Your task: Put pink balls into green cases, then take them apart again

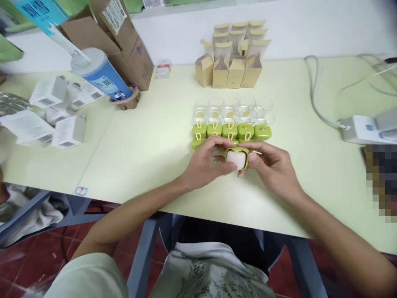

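Observation:
Both hands meet over the pale green table (142, 149) near its front edge. My left hand (207, 160) and my right hand (270, 165) are closed together on one small green case with a white face (237, 158), fingers pinching its sides. Just behind them lies a row of several matching green cases with yellow loops (231, 130), and behind that a row of clear plastic shells (232, 111). Part of the green row is hidden by my fingers.
Several open tan cartons (231, 62) stand at the back. White barcoded boxes (58, 120), a blue cylinder (102, 74) and a brown cardboard box (127, 37) crowd the left. A white device (367, 128) with a grey cable (314, 91) sits at the right.

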{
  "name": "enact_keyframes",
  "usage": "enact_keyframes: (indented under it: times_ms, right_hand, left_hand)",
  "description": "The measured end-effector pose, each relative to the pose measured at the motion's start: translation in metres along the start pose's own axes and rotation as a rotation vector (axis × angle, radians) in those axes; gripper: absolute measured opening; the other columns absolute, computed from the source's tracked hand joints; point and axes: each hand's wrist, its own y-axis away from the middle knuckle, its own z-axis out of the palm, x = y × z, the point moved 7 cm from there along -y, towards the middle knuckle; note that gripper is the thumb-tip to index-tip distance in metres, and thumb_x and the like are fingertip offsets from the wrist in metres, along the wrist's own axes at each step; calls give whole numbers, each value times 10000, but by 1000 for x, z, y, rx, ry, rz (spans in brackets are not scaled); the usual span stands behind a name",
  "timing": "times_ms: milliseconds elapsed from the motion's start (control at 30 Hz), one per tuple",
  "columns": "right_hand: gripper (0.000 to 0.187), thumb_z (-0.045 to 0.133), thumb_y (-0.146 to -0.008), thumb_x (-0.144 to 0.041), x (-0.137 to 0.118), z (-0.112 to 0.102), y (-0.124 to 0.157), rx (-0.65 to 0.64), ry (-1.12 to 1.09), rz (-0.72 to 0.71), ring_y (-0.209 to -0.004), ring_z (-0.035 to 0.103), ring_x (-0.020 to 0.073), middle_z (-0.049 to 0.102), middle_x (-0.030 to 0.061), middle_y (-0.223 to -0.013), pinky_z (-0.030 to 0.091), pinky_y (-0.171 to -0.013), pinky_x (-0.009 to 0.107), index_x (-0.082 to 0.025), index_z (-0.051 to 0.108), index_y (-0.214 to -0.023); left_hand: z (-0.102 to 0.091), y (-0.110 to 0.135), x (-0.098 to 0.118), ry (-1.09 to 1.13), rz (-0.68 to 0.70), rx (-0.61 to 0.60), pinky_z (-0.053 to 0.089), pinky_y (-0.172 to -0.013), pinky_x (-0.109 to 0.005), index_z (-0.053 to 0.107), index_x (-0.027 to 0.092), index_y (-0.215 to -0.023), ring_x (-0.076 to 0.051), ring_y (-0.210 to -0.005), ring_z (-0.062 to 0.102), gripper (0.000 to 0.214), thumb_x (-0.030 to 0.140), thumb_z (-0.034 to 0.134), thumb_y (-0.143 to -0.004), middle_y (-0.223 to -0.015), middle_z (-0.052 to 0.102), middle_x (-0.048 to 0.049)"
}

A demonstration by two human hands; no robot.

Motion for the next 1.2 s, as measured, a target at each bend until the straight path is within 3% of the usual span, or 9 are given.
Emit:
enact_keyframes:
  times_ms: [133, 267, 400, 500, 700, 800, 900, 1067, 1200]
  right_hand:
    - [345, 910, -923, -569, 4, 1, -4, -9, -156, 74, -651, 751, 181, 856, 48, -1013, 699, -674, 388, -263, 872, -1077]
    - [346, 1035, -789, -483, 5, -4, -6, 29, -138, 59, -608, 735, 180, 802, -6, -777, 678, -664, 370, -268, 887, -1016]
    - [181, 957, -901, -412, -10, -1, 0, 59, 44, -100, -685, 782, 188, 834, 25, -865, 685, -681, 356, -267, 896, -990]
    - [96, 892, -972, -364, -21, 4, 4, 17, 147, -186, -712, 790, 183, 816, 26, -846, 675, -690, 335, -272, 902, -996]
    - [70, 846, -1014, -330, -13, 7, 5, -61, 45, -154, -768, 784, 169, 762, 19, -961, 679, -669, 318, -275, 851, -1057]
    - [349, 906, -960, -331, 2, 21, 7, -170, -63, -77, -920, 823, 206, 764, 45, -1223, 720, -721, 355, -319, 769, -1281]
    - [473, 921, -950, -320, 1, 22, 8, -180, -1, -118, -1028, 833, 225, 769, 57, -1312, 719, -842, 377, -342, 725, -1380]
    - [409, 772, -1068, -349, -45, -28, 11, -32, 512, -347, -1226, 758, 263, 725, 97, -1421, 676, -958, 410, -353, 721, -1473]
    - [356, 677, -1108, -421, -55, -77, 13, -9, 848, -276, -1047, 769, 260, 697, 128, -1339, 674, -850, 422, -306, 740, -1439]
  left_hand:
    - [-3, -2, -1, 37, -22, 18, 642, -1002, -288, 810, 257, -1220, -168, -1129, 756, 313, 392, 907, -955, -1192, 751, -59]
    - [-2, -1, 0, 17, -84, 35, 655, -984, -326, 805, 243, -1247, -204, -1150, 767, 360, 536, 776, -1040, -1234, 754, -92]
    - [5, 5, 3, -126, -82, 37, 635, -934, -314, 740, 241, -1259, -222, -1146, 757, 551, 477, 994, -831, -1242, 742, -89]
    - [7, 7, 4, -246, -43, 46, 609, -857, -297, 726, 223, -1179, -193, -1032, 747, 454, 378, 984, -839, -1136, 749, -75]
    - [8, 9, 29, -560, 415, 54, 641, -869, -343, 743, 235, -1208, -197, -1011, 775, 464, 417, 989, -859, -1094, 789, -61]
    - [13, 13, 40, -667, 648, 75, 659, -924, -377, 741, 219, -1239, -219, -1071, 799, 476, 437, 963, -878, -1126, 820, -79]
    - [19, 13, 46, -706, 736, 50, 654, -949, -386, 723, 207, -1308, -225, -1104, 803, 512, 418, 944, -897, -1148, 838, -88]
    - [-6, 9, 58, -934, 643, 99, 640, -1007, -447, 707, 232, -1352, -256, -1175, 752, 430, 444, 842, -1003, -1243, 793, -113]
    - [-62, 11, 50, -1016, 457, 220, 613, -713, -294, 735, 242, -1241, -145, -871, 706, 204, 288, 770, -1045, -1103, 667, -50]
